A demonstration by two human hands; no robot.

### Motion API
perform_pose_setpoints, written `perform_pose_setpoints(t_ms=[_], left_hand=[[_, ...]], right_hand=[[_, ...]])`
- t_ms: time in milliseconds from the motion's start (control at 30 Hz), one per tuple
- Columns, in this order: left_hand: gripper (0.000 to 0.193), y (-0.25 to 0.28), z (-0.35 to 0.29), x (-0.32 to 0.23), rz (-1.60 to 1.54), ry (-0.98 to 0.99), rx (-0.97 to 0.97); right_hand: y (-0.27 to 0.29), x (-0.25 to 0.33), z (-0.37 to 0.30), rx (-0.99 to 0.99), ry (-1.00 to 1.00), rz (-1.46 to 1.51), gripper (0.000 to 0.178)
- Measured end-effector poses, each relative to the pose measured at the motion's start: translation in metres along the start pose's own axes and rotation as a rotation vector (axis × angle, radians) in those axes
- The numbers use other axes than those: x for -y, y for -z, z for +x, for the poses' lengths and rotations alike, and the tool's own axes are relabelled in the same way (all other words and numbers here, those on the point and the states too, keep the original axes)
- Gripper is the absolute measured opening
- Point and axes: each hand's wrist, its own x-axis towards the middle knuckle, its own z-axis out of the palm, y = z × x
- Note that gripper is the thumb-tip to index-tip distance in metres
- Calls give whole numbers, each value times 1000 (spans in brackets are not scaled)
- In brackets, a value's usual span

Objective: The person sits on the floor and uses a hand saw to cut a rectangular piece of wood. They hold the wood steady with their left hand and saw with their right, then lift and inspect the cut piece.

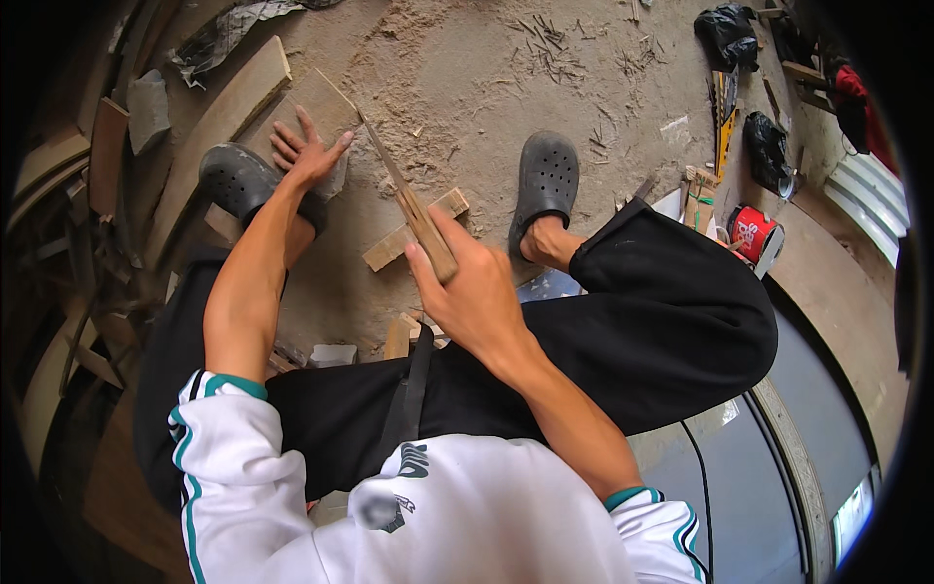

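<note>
**Dirt floor (467, 122), scrap wood all over, saw (428, 238) in the right hand (477, 292)**

So from the head cam, it's a dusty, sandy patch of ground with lumber piled along the left side. A long plank (219, 127) lies there, with a grey chunk of stone (148, 110) just beyond it. Thin dark bits (550, 49) are scattered up top.

The right hand is clenched around the wooden handle of what looks like a saw — the blade is nearly edge-on, so I can't make out teeth. It slants up and left, its far end right at the edge of a flat board (329, 109). The left hand (309, 161) is palm down on that board, fingers spread, gripping nothing, next to the left grey clog (236, 175).

A short wood strip (387, 250) lies on the ground below the saw handle. The right clog (550, 180) is well apart from the board. Over on the right — two black plastic bags (728, 37) and a red can (754, 234).
</note>
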Motion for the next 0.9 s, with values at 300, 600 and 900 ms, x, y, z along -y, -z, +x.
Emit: perform_pose_setpoints(t_ms=[300, 600, 900], left_hand=[[124, 5, -2, -8, -30, -1, 40], [121, 3, -5, -11, -20, -20, 3], [119, 0, -1, -10, -7, -11, -55]], right_hand=[[-1, 10, 31, 79, -90, 4, 44], [2, 10, 55, 173, -178, -97, 38], [13, 29, 45, 260, -218, -243, 36]])
